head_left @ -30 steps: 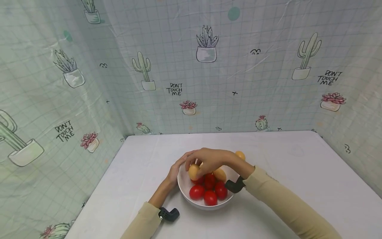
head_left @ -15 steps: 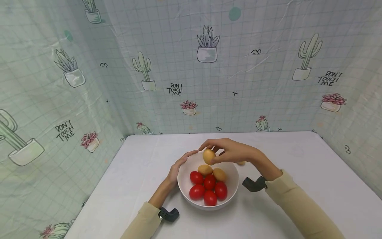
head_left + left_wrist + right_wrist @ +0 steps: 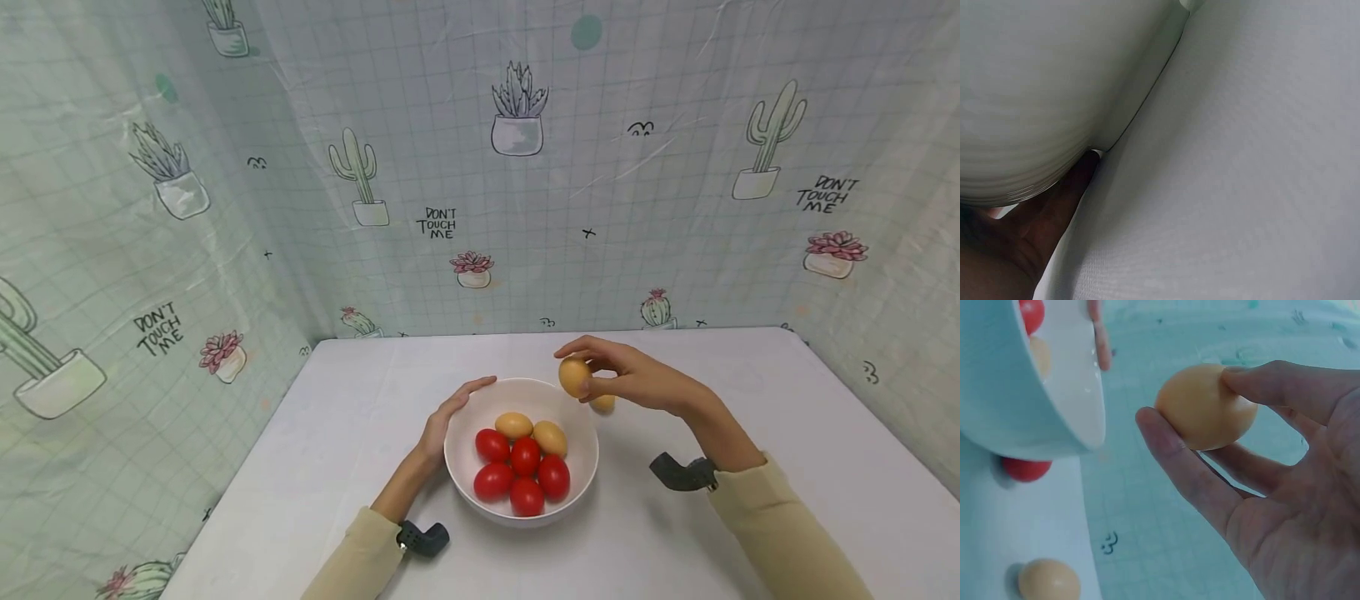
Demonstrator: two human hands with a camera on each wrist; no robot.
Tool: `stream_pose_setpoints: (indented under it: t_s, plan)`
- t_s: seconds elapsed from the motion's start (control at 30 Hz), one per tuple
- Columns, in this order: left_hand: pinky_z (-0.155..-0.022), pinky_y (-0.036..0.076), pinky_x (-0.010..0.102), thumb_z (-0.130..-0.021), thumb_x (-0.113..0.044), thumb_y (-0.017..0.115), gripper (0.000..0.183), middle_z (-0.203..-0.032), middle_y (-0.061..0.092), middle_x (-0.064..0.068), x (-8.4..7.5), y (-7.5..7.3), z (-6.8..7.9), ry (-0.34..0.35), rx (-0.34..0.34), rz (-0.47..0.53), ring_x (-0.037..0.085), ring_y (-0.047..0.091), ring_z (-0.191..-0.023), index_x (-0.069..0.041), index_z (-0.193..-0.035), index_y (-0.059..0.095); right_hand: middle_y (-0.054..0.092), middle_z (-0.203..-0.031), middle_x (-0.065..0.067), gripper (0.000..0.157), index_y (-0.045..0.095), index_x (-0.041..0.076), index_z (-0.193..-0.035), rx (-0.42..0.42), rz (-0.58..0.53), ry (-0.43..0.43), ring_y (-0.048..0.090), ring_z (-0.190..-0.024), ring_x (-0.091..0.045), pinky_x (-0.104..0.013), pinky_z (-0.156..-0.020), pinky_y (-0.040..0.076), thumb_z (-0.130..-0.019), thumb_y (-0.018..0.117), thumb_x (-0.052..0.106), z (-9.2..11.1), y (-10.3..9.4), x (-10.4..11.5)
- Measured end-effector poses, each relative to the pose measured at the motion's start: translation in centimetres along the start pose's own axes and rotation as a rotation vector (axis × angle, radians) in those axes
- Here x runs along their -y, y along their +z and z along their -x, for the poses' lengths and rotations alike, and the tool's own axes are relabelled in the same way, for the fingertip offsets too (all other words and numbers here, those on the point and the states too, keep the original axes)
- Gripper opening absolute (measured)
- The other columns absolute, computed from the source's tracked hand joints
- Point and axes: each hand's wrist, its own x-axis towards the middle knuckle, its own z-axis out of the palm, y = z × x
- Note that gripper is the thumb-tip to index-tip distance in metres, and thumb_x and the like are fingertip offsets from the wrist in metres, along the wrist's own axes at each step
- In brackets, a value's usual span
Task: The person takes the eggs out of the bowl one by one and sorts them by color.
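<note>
My right hand [image 3: 626, 375] pinches a tan egg [image 3: 1207, 407] between thumb and fingertips, just beyond the white bowl's back right rim. The bowl [image 3: 581, 479] stands on the table and holds several glossy red egg-shaped things [image 3: 492, 482] and two tan eggs [image 3: 513, 426]. Against the bowl's left side lies my left hand [image 3: 438, 429], its fingers stretched along the outer wall. In the left wrist view those fingers [image 3: 1063, 194] sit beneath the curved bowl wall. Another tan egg [image 3: 1049, 582] rests on the table under my right hand.
In the right wrist view a red egg-shaped thing [image 3: 1025, 469] shows on the table behind the bowl. The white table [image 3: 360, 400] meets a cactus-print cloth [image 3: 465, 183] at its back and sides.
My right hand, still pinching the egg, has moved from above the bowl's left part to the right, past its back right rim. The left hand stays against the bowl.
</note>
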Motion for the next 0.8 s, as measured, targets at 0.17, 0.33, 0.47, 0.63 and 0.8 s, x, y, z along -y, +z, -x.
stream_pose_setpoints:
  t_s: [0.17, 0.33, 0.47, 0.63, 0.8]
  plan:
    - [-0.119, 0.044, 0.04, -0.109, -0.029, 0.013, 0.057, -0.165, 0.038, 0.008, 0.1, 0.0, 0.0, 0.0, 0.008, 0.0, 0.037, 0.043, -0.148, -0.019, -0.16, 0.036, 0.064, -0.131, -0.007, 0.036, 0.063, 0.02, -0.132, -0.135, 0.027, -0.008, 0.06, -0.122, -0.034, -0.044, -0.099, 0.053, -0.097, 0.07, 0.017, 1.0, -0.6, -2.0]
    - [-0.12, 0.043, 0.04, -0.109, -0.029, 0.013, 0.057, -0.165, 0.038, 0.009, 0.1, 0.0, 0.0, -0.004, 0.001, 0.005, 0.037, 0.042, -0.149, -0.018, -0.16, 0.037, 0.062, -0.136, -0.011, 0.04, 0.061, 0.016, -0.135, -0.206, 0.041, 0.008, 0.061, -0.118, -0.032, -0.035, -0.093, 0.057, -0.096, 0.072, 0.019, 1.6, -1.2, -3.7]
    - [-0.121, 0.042, 0.041, -0.109, -0.03, 0.014, 0.057, -0.166, 0.038, 0.008, 0.2, 0.0, -0.1, -0.006, -0.004, 0.011, 0.037, 0.042, -0.149, -0.018, -0.16, 0.037, 0.062, -0.135, -0.014, 0.046, 0.059, 0.014, -0.137, -0.247, 0.058, 0.028, 0.062, -0.117, -0.033, -0.028, -0.09, 0.057, -0.094, 0.075, 0.016, 2.0, -1.8, -4.7]
    - [-0.12, 0.043, 0.041, -0.109, -0.03, 0.014, 0.057, -0.165, 0.039, 0.009, 0.2, 0.0, -0.1, -0.007, -0.004, 0.0, 0.037, 0.043, -0.149, -0.019, -0.16, 0.037, 0.061, -0.137, -0.018, 0.051, 0.056, 0.011, -0.141, -0.291, 0.085, 0.086, 0.06, -0.121, -0.038, -0.026, -0.09, 0.057, -0.093, 0.074, 0.011, 2.4, -2.3, -5.6]
    - [-0.118, 0.045, 0.04, -0.109, -0.031, 0.013, 0.057, -0.165, 0.039, 0.01, 0.0, -0.2, 0.0, 0.006, 0.005, -0.016, 0.038, 0.044, -0.148, -0.019, -0.16, 0.036, 0.059, -0.137, -0.021, 0.053, 0.053, 0.009, -0.145, -0.333, 0.086, 0.14, 0.06, -0.12, -0.039, -0.031, -0.091, 0.057, -0.094, 0.07, 0.008, 2.5, -2.5, -6.5]
